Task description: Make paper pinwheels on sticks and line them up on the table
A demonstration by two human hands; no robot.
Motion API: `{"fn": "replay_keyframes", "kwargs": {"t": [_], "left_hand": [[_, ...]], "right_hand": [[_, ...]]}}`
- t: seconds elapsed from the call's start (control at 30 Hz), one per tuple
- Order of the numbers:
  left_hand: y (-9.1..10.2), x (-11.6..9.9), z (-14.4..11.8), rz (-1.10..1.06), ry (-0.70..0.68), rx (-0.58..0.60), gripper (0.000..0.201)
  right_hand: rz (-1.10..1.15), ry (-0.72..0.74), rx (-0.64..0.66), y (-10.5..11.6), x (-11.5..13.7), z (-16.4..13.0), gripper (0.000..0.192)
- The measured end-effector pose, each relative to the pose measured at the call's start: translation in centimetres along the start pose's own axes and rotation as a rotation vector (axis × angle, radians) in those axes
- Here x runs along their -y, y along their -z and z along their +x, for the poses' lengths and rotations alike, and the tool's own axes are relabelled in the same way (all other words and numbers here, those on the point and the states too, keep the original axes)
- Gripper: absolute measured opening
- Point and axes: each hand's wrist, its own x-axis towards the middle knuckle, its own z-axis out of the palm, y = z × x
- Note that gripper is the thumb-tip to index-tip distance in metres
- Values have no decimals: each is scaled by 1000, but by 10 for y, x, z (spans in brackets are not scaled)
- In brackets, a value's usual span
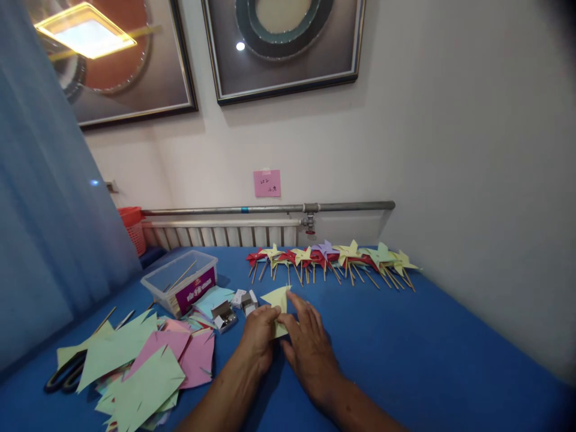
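Note:
A pale yellow cut paper square (278, 300) lies on the blue table (405, 354) in front of me, one corner lifted. My left hand (260, 333) pinches its near edge with fingers curled. My right hand (310, 342) rests flat beside it, fingertips pressing on the paper's lower part. A row of finished paper pinwheels (333, 257) on wooden sticks lies along the far edge of the table.
A pile of green and pink cut paper squares (144, 366) lies at the left, with black scissors (67, 375) under its edge. A clear plastic box (182, 281) holds sticks. Small metal pin boxes (225, 316) sit near my left hand. A radiator pipe (270, 209) runs behind.

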Motion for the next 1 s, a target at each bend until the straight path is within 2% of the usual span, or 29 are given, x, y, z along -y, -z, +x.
{"fn": "replay_keyframes", "kwargs": {"t": [0.27,0.43,0.53,0.67,0.83,1.0], "left_hand": [[-6,-3,-7,-22,46,48,34],[-6,-2,-7,-17,72,69,38],[-4,-1,-7,-20,86,74,41],[-4,-1,-6,-47,72,86,38],[-6,1,-6,-12,66,74,35],[-7,4,-5,12,59,81,38]], "right_hand": [[-127,85,-96,7,-1,3,30],[-159,136,-91,8,3,4,32],[-130,142,-111,8,3,5,27],[33,-64,-142,7,0,6,18],[353,-418,-129,4,-3,8,23],[574,-577,-98,3,-2,14,20]]}}
